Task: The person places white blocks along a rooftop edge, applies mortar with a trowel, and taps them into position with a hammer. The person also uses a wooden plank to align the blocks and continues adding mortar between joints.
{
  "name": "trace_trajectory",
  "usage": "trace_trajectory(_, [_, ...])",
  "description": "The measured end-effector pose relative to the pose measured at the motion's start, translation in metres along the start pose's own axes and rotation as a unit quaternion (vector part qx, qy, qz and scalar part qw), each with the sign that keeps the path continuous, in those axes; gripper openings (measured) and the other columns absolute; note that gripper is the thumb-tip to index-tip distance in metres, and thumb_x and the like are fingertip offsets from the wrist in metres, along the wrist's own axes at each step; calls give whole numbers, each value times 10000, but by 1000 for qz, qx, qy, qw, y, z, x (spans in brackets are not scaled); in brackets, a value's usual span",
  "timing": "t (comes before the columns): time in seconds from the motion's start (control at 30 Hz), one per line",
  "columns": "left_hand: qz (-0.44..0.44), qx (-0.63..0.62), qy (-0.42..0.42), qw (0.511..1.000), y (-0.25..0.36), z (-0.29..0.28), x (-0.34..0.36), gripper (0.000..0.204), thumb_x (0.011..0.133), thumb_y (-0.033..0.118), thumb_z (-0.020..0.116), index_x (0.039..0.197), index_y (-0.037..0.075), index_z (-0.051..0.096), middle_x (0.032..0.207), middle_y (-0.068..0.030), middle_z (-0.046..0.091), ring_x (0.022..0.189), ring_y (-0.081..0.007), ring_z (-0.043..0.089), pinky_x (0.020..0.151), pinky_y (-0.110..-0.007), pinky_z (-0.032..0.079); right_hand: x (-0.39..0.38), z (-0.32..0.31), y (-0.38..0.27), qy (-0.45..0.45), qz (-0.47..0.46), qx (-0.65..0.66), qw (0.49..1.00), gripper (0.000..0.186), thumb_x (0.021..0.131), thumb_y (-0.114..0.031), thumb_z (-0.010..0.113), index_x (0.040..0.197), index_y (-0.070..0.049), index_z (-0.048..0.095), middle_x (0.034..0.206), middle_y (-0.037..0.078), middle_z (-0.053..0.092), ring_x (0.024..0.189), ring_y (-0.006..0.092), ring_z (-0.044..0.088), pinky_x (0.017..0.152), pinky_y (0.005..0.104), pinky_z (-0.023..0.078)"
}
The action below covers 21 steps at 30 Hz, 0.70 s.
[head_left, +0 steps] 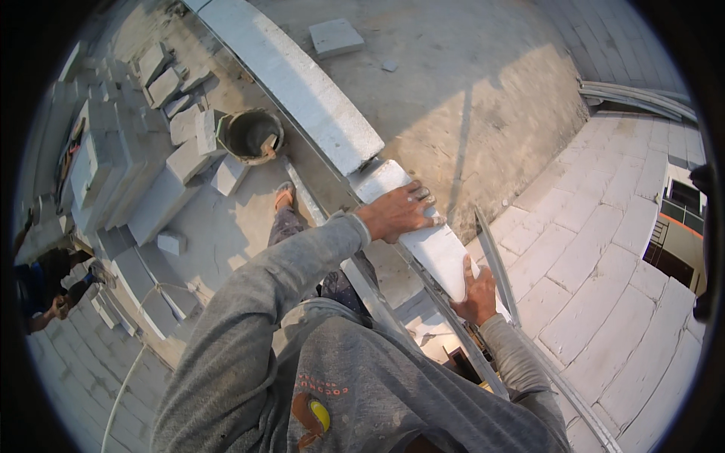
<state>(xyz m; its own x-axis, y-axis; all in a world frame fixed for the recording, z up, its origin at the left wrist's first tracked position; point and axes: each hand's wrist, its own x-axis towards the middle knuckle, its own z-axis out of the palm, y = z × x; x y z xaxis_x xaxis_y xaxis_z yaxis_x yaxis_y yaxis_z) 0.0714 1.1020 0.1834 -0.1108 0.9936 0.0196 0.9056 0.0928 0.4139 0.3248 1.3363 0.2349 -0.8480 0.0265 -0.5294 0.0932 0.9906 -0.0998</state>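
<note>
A white lightweight concrete block (436,253) lies lengthwise on a narrow ledge in front of me. Across its top, towards the far end, rests my left hand (399,211), its fingers curled over the right edge. My right hand (476,293) grips the near end, thumb up along the side and fingers partly hidden. Both hands have pale dust on them. Just beyond the block, a row of laid white blocks (313,102) runs away to the upper left, with a narrow dark gap between the two.
A black bucket (243,136) holding a trowel (267,145) stands left of the ledge, near loose blocks and a tall block stack (113,177). Another person (57,291) is at far left. Metal bars (496,264) and a block wall (596,264) are on the right.
</note>
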Motion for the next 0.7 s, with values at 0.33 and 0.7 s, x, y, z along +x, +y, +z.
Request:
trace_trajectory(0.33, [-3,-11,-17,1000,-3,0,-1,816,662,149,822,1417,335,573,1394,-165,574,1350,-313,517,1215,-440,305,-2,16,-12,-20,31,42,998,1357,520,-291,964,1615,-46,202,1205,337,472,1109,491,504,973,534,419])
trace_trajectory(0.7, [7,5,12,1000,-10,10,-8,815,634,213,864,1389,350,591,1429,-104,565,1371,-276,506,1243,-430,280,0,18,-17,-29,44,44,998,1344,525,-298,969,1609,-41,217,1236,353,461,1164,515,490,1013,539,415])
